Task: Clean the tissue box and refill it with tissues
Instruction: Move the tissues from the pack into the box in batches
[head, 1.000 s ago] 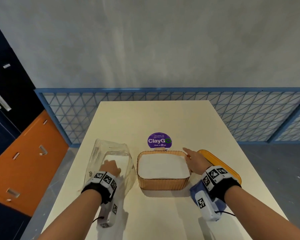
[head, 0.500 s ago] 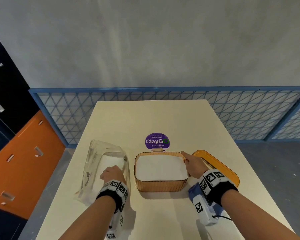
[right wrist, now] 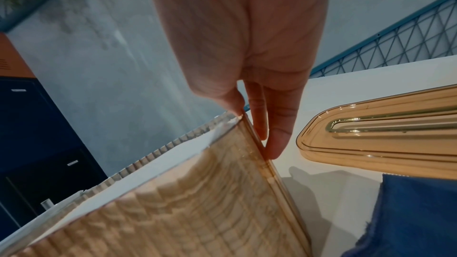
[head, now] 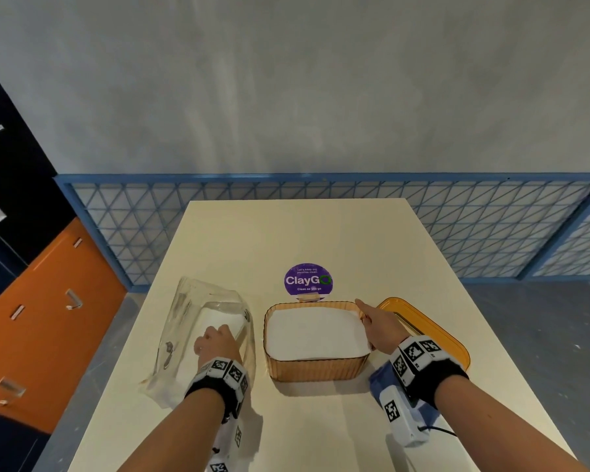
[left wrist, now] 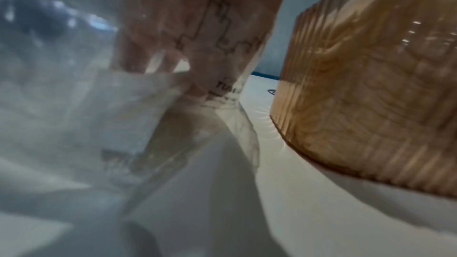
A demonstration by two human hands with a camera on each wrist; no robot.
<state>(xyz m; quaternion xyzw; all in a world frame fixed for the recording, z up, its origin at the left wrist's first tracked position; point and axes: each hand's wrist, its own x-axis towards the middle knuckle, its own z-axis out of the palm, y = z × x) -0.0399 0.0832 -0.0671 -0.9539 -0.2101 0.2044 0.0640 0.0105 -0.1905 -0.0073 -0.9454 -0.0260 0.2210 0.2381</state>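
The amber ribbed tissue box (head: 315,369) stands open mid-table, filled to the rim with white tissues (head: 315,332). My right hand (head: 380,327) pinches its right wall, thumb at the rim and fingers (right wrist: 274,140) down the outside of the box (right wrist: 197,212). The amber lid (head: 433,335) lies flat to the right, also in the right wrist view as the lid (right wrist: 383,138). Left of the box lies a clear plastic bag (head: 184,318). My left hand (head: 215,344) is inside it, gripping a white tissue stack (head: 218,318). Through the plastic I see my fingers (left wrist: 138,56) over the stack (left wrist: 128,108), beside the box (left wrist: 371,85).
A blue cloth (head: 377,379) lies under my right wrist, next to the lid. A purple round sticker (head: 308,280) sits just behind the box. The cream table (head: 304,233) runs to a blue mesh railing. Orange and dark cabinets (head: 48,318) stand at the left.
My left hand has drawn a little nearer inside the bag, still on the tissue stack. My right hand stays at the box's right rim.
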